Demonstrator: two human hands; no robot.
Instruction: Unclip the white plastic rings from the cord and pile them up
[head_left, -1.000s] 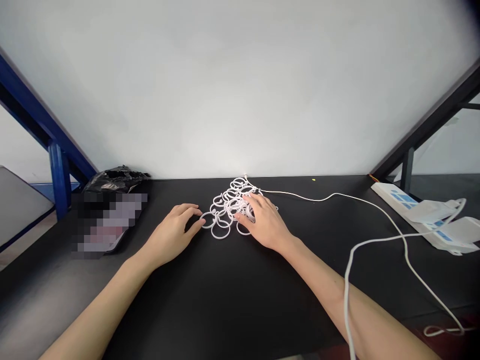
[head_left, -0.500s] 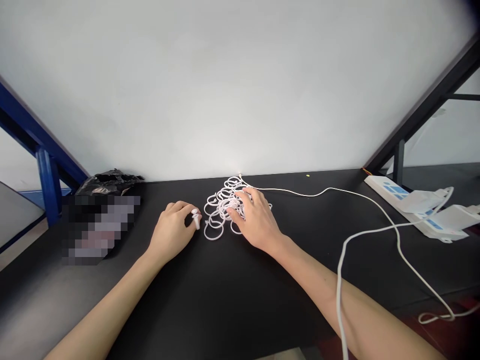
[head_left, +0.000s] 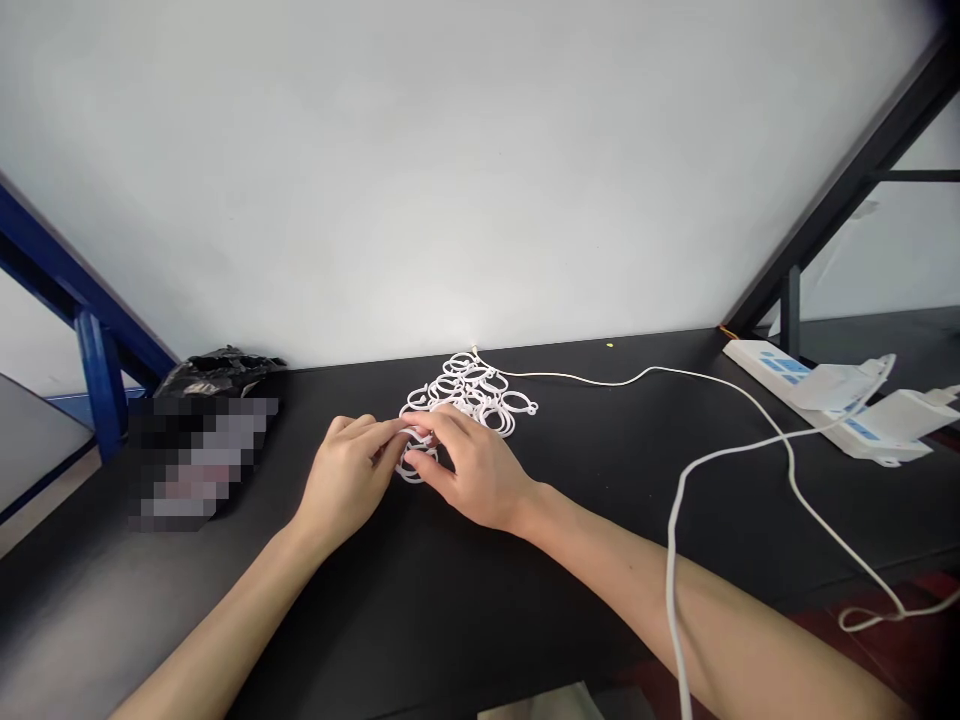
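White plastic rings [head_left: 472, 395] lay in a pile on the black table [head_left: 450, 600], just behind our fingers. Our left hand [head_left: 346, 478] and right hand [head_left: 469, 470] met at the near edge of the pile, both pinching one ring [head_left: 414, 440] between the fingertips. A white cable [head_left: 675, 520] ran to the right of our grip.

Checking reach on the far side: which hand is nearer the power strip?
Right. The right hand lies mid-table at the white rings, with open tabletop between it and the power strip at the right edge. The left hand sits farther left, beyond the right one.
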